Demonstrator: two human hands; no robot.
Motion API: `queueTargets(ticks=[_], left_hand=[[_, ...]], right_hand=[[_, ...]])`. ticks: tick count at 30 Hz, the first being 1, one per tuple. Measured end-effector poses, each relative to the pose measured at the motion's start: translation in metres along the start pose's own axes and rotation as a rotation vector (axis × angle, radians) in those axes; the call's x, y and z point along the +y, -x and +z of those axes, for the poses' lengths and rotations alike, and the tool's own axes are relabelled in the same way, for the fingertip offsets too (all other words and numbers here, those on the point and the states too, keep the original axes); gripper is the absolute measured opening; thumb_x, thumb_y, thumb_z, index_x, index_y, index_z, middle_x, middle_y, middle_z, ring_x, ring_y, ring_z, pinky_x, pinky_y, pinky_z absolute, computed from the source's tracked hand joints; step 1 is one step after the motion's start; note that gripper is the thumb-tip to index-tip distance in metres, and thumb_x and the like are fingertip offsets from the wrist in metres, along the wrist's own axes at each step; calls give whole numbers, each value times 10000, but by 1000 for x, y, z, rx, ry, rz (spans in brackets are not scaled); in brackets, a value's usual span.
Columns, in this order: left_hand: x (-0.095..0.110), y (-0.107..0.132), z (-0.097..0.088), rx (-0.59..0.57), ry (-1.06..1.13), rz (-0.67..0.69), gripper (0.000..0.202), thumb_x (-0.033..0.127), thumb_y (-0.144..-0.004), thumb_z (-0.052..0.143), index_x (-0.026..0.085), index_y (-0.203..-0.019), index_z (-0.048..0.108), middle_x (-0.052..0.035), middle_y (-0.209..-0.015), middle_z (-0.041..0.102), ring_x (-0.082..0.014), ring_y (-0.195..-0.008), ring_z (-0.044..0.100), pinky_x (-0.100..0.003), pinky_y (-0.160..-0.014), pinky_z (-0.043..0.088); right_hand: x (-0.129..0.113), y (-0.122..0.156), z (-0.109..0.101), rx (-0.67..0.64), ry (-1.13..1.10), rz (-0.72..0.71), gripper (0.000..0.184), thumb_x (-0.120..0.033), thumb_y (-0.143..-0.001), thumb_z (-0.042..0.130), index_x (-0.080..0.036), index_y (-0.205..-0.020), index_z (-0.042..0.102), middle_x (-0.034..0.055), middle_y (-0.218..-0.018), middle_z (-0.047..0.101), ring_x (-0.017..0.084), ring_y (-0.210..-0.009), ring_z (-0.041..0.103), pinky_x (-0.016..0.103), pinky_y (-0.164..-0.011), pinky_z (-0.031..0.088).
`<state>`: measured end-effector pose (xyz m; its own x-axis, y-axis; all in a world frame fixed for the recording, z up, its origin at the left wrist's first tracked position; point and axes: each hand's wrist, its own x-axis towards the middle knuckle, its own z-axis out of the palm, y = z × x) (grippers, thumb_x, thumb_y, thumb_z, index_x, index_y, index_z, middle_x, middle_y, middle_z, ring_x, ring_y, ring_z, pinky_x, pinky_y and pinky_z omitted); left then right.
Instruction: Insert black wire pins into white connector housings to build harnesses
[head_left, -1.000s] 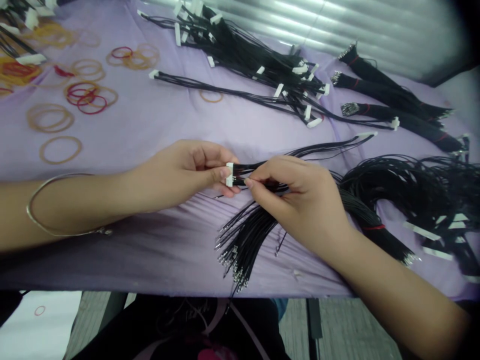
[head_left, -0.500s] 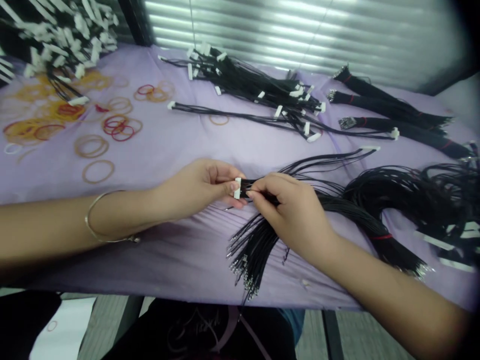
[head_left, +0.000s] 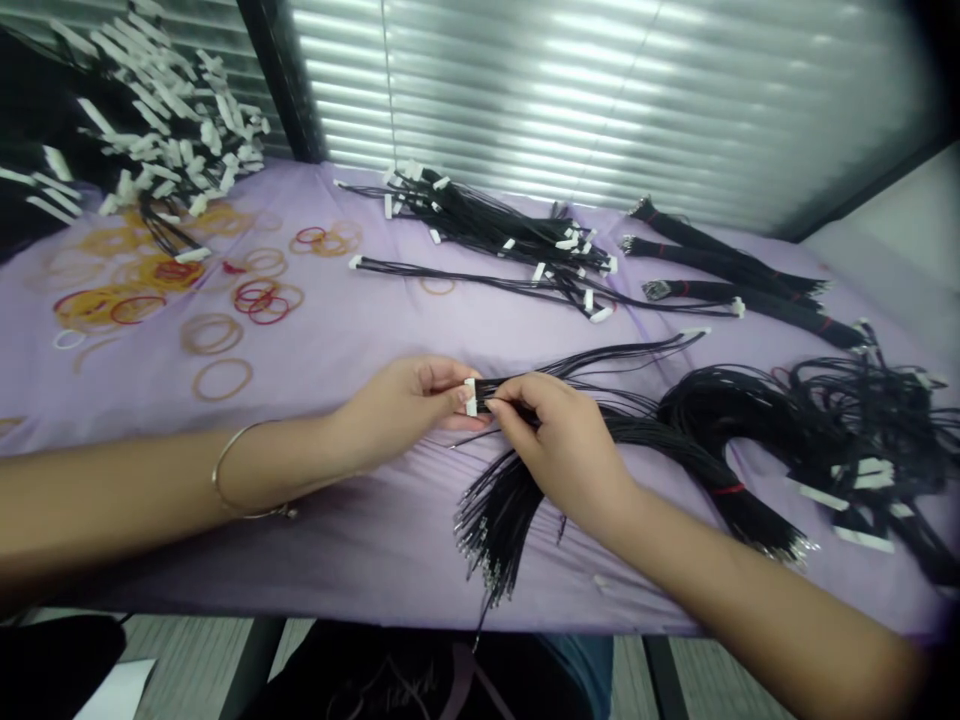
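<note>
While our left hand (head_left: 416,400) clamps a white connector (head_left: 471,396) between thumb and fingertips, our right hand (head_left: 562,435) brings its thumb and forefinger together on the black wires (head_left: 489,383) just to the right of that connector; which strand lies in this pinch is too small for us to tell. Below the right fingers we see the silvery metal tips of a loose wire bundle (head_left: 499,515) fanned over purple cloth (head_left: 360,545); the bundle passes beneath the right hand. To the right of both sets of fingers lie a red band (head_left: 727,489), tied around black wiring, and a coil of black cables (head_left: 739,395). Beyond the fingertips we note a pile of cables (head_left: 495,215) bearing white connectors and, farther right, three banded bundles (head_left: 750,305). Rubber bands (head_left: 210,335), tan and red, lie beyond and to the left of the left fingers, and a bracelet (head_left: 225,470) encircles our left forearm.
</note>
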<state>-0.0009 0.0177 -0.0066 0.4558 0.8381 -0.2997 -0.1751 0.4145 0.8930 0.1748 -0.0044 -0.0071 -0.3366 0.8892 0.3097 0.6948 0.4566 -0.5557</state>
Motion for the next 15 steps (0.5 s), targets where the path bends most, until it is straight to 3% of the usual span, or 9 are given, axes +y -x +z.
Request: queueTargets(ticks=[4,10,15], left_hand=[[-3,0,-3,14,-13,77,104,186,-770,734,122,-845,702,24,-805,689,-85,-796,670,-203,-806,567],[-2,0,-2,12,-80,26,35,145,-796,689,112,-795,677,15,-753,681,-71,-710,658,-165,-722,558],[-2,0,0,53,-82,35,35,138,-783,687,106,-781,671,22,-732,664,-85,-722,651,-218,-757,574]], right_hand=[[5,-1,-2,35,-56,-25,62,-124,-824,589,-160,-780,613,9,-751,656,122,-709,582,232,-666,432],[9,0,-2,-5,-127,9,79,-123,-811,592,-148,-739,614,-10,-715,632,96,-688,558,211,-645,404],[6,1,2,-22,-134,30,101,-113,-810,582,-142,-714,597,-16,-692,615,90,-666,539,212,-628,386]])
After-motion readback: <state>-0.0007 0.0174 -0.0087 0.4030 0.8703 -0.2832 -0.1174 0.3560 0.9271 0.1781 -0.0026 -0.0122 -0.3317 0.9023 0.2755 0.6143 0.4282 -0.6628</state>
